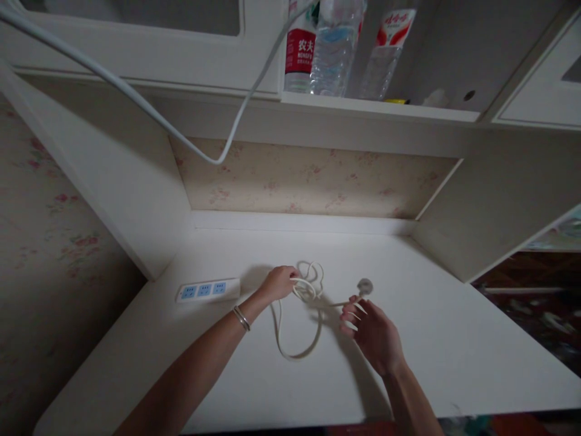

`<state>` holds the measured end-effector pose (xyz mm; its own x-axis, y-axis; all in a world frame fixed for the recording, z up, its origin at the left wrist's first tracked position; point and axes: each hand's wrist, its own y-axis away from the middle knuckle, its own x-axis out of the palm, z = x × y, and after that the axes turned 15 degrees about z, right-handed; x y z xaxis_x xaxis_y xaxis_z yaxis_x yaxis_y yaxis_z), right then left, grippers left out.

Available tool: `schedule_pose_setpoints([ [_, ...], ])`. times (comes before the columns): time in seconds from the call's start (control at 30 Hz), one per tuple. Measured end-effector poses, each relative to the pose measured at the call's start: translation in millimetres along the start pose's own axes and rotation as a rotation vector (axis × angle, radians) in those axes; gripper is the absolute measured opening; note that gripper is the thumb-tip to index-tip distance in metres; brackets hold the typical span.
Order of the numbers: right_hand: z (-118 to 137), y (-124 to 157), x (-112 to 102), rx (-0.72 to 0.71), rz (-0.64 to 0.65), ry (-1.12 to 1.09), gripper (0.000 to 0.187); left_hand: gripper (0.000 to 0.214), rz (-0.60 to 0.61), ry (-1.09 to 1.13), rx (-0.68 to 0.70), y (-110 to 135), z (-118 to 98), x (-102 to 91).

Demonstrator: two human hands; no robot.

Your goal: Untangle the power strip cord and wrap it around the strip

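Note:
A white power cord [297, 357] lies in loose loops on the white desktop. My left hand [280, 283], a bracelet on its wrist, is closed around some of the loops; the palm side is hidden. On the right, my right hand [374, 333] pinches the cord just behind its grey plug [364, 286], with the other fingers loosely curled and apart. The plug points away from me. To the left of my left hand sits a white power strip [207, 290] with blue socket faces, which neither hand touches.
Above the desk, an open shelf [381, 108] holds several plastic bottles, including a clear bottle [333, 54]. A thick white cable [149, 109] hangs across the upper left, close to the camera. Side panels and a flowered wall [295, 178] bound the desk.

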<state>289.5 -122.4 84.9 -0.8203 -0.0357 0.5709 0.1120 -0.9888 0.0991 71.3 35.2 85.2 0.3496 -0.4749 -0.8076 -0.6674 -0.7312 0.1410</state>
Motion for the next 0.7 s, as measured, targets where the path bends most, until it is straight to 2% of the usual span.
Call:
schedule_pose_setpoints([
  [0.07,-1.4,6.5,4.4,0.062,0.03,0.043,0.039,0.024,0.0,0.037,0.002,4.0,-0.9,-1.5],
  [0.17,-14.2,8.2,11.5,0.149,0.083,0.286,0.033,0.022,0.013,0.076,0.023,12.6,-4.0,-4.2],
  [0.3,-35.3,0.5,19.5,0.152,0.148,0.493,0.036,0.025,0.022,0.16,0.072,24.6,-8.5,-5.3],
  [0.43,-51.3,-14.7,30.0,0.033,0.089,0.413,0.033,0.026,0.035,0.193,0.173,33.2,-12.2,-3.4],
  [0.57,-67.5,-35.2,39.7,-0.012,0.022,0.243,0.045,0.022,0.033,0.174,0.314,37.7,-17.0,-2.5],
  [0.7,-78.9,-53.3,39.5,-0.142,-0.112,0.237,0.048,0.033,0.041,0.123,0.4,37.9,-19.7,-2.1],
])
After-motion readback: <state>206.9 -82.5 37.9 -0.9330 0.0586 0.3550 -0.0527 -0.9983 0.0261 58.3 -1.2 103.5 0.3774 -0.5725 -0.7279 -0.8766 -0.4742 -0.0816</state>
